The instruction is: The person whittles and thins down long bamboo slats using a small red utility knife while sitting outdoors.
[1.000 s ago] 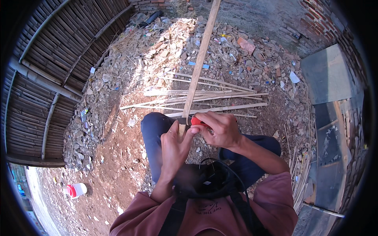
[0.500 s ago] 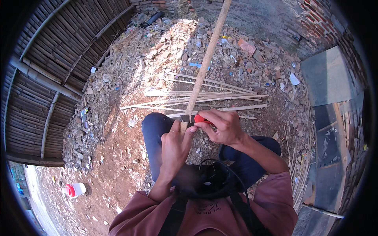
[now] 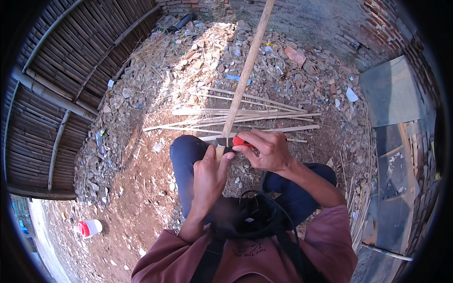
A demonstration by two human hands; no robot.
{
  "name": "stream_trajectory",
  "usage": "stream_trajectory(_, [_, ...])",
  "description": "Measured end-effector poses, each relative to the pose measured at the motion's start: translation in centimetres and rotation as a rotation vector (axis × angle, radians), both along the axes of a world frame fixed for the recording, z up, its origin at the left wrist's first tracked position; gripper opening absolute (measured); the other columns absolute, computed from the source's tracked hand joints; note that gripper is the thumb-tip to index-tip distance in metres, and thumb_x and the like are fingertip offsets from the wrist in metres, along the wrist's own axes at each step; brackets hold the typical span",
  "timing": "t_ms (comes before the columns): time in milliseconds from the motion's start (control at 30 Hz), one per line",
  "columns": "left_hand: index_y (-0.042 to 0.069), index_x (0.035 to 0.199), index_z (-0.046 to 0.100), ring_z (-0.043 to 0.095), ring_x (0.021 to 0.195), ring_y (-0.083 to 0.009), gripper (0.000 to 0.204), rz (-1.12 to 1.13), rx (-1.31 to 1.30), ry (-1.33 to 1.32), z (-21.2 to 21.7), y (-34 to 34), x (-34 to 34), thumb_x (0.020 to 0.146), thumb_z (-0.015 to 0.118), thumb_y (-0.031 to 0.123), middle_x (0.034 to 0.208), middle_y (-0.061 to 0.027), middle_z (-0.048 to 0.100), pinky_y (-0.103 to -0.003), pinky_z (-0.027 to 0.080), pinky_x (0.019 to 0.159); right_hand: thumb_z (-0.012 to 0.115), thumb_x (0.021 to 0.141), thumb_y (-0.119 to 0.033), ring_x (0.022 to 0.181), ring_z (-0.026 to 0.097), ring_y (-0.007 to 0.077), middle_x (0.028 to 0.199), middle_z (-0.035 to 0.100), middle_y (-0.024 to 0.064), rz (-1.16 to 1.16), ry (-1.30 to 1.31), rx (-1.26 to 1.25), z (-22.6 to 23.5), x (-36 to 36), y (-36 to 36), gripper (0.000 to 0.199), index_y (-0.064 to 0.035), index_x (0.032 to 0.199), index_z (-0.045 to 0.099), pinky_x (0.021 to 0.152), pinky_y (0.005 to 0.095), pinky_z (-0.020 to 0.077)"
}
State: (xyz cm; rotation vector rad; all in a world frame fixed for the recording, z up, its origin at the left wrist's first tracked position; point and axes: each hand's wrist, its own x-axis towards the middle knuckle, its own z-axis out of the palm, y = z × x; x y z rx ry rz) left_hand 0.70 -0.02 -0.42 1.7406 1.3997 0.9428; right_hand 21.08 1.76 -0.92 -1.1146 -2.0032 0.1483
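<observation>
Two hands on one long pale strip (image 3: 247, 75), prob. bamboo or wood. Strip runs from nr the person's lap, up & slightly R, out over the ground; far end passes the top edge of view, so full length n/a.

L hand (image 3: 207, 172): thumb & fingers pinching strip's near end, just beside the blade. R hand (image 3: 266, 151): fingers curled round red-handled tool (image 3: 241, 142), thumb pressed in from below. Dark blade (image 3: 228, 143) lies crosswise on strip, btwn the two hands. Cutting depth, if any: can't tell at this res.

Progress (judged): work on this strip looks under way, not finished. Strip is in one length as far as seen, tool in contact nr its near end; the long part beyond the blade has no hand on it. Finish of its surface too small to assess.

Several slats (image 3: 278, 114) lie loosely crossed on the ground beyond the hands, approx. crosswise to the held strip. Whether these are done or waiting: can't tell. No hand on them.

Also obs.: L knee (image 3: 185, 147) just beside L hand; container w/ red lid (image 3: 93, 228) on its side, well apart, lower L.
</observation>
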Motion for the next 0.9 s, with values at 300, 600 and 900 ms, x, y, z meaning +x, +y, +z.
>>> stream_trajectory(300, [-0.001, 0.088, 0.053, 0.037, 0.056, -0.0214, 0.042, -0.11, -0.201, 0.06, -2.8, -4.1, -1.9, 0.103, 0.074, 0.032, 0.059, -0.0162, 0.048, -0.041, 0.039, 0.053, 0.072, 0.105, -0.028, 0.067, 0.065, 0.0136, 0.085, 0.076, 0.0092, -0.436, 0.307, -0.092, 2.7, 10.2, 5.7, 0.03, 0.0017, 0.11, 0.074, 0.064, 0.0289, 0.0502])
stream_trajectory(600, [0.0, 0.09, 0.052, 0.059, 0.053, -0.0369, 0.04, -0.068, -0.162, 0.038, -2.2, -2.6, -1.9, 0.104, 0.073, 0.031, 0.061, -0.0193, 0.058, -0.043, 0.044, 0.053, 0.071, 0.104, -0.037, 0.084, 0.074, 0.0241, 0.094, 0.077, 0.0147, -0.377, 0.09, -0.404, 1.9, 11.0, 4.2, 0.041, 0.0001, 0.123, 0.069, 0.078, 0.0358, 0.0546])
stream_trajectory(900, [0.0, 0.096, 0.06, 0.05, 0.056, -0.0093, 0.029, -0.034, -0.194, -0.058, -1.2, -1.5, -1.5, 0.106, 0.07, 0.026, 0.06, -0.0051, 0.057, -0.036, 0.041, 0.052, 0.07, 0.105, -0.028, 0.079, 0.075, 0.0252, 0.087, 0.074, 0.0144, -0.185, 0.17, -0.354, 2.6, 7.0, 2.2, 0.028, -0.0011, 0.111, 0.068, 0.07, 0.035, 0.0561])
